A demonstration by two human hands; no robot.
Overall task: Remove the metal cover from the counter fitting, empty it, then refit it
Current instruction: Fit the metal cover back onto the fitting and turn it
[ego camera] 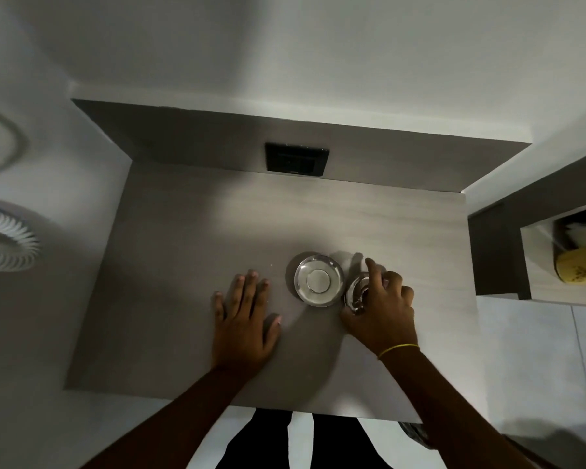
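A round shiny metal fitting point(318, 280) with a pale disc at its centre sits in the grey counter point(183, 265). Just to its right, a second round metal piece, the cover point(355, 292), rests on the counter under my right hand point(383, 306). That hand's fingers curl around the cover, the index finger stretched over its top, and most of the cover is hidden. My left hand point(244, 316) lies flat on the counter to the left of the fitting, fingers spread, holding nothing.
A black switch plate point(296, 159) is set in the dark backsplash behind the counter. A recessed niche at the right holds a yellow tin point(581, 265). A white round vent point(4, 245) sits at far left. The counter's front edge is near my legs.
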